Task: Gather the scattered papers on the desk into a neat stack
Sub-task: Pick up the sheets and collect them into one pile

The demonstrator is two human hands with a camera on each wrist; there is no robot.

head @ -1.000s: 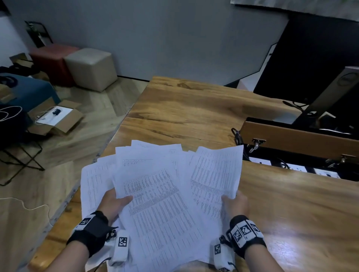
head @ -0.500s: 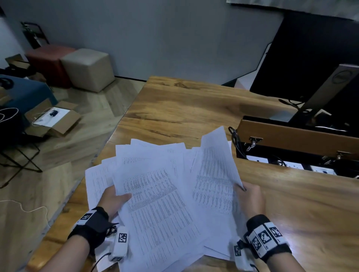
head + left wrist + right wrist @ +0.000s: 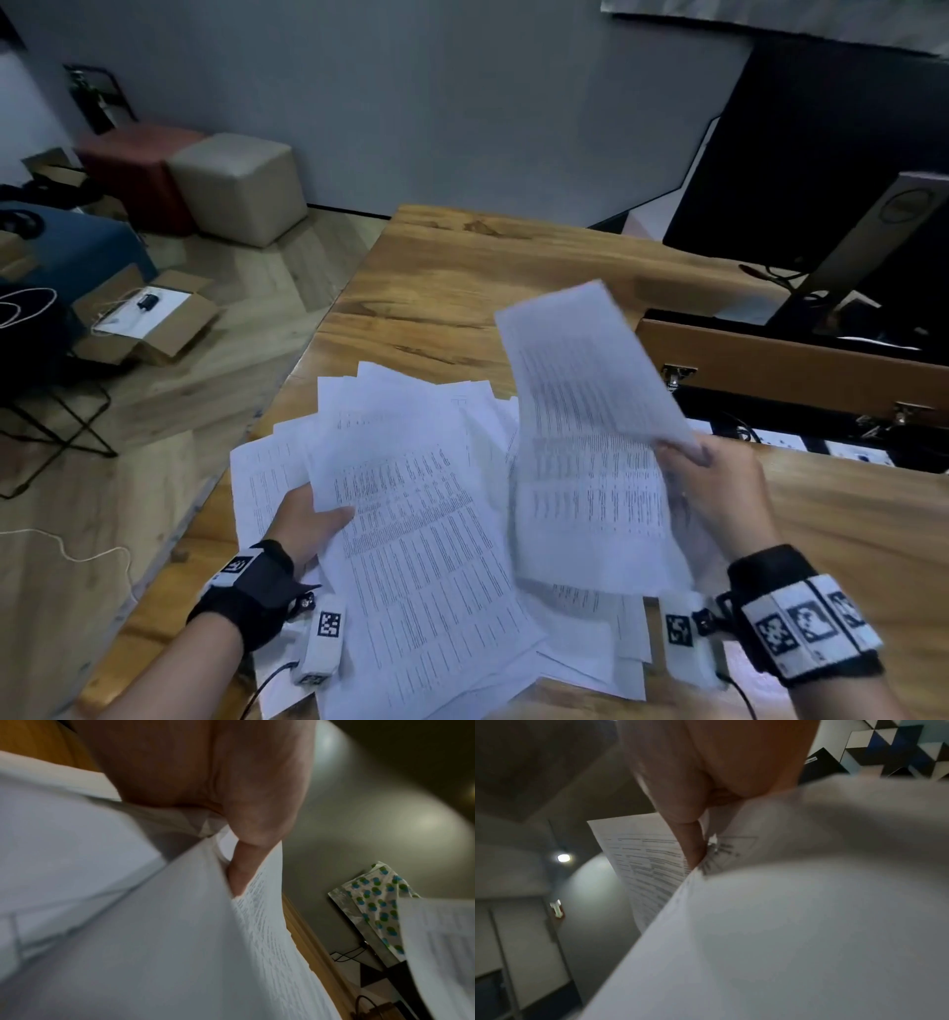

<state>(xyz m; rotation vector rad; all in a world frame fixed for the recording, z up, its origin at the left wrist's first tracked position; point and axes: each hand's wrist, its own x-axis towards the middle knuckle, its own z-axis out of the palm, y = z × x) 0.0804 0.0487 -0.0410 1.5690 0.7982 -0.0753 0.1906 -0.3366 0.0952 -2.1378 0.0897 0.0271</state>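
Note:
Several white printed papers (image 3: 411, 514) lie fanned out over the near left of the wooden desk (image 3: 462, 288). My left hand (image 3: 308, 524) grips the left side of this loose pile, thumb on the top sheet (image 3: 180, 943). My right hand (image 3: 714, 488) pinches a separate sheet (image 3: 585, 411) by its right edge and holds it tilted up above the pile; that sheet is blurred. In the right wrist view my right hand's fingers (image 3: 693, 845) clamp the raised paper (image 3: 782, 923). In the left wrist view my left thumb (image 3: 246, 862) presses on paper.
An open cable tray with sockets (image 3: 801, 411) is sunk into the desk at right, behind it a monitor stand (image 3: 868, 236). The desk's left edge (image 3: 287, 380) drops to the floor, where a cardboard box (image 3: 149, 318) and two cube stools (image 3: 241, 185) stand.
My right hand has lifted the rightmost sheet off the pile and swung it upright, moving right and up. My left hand keeps its hold on the pile.

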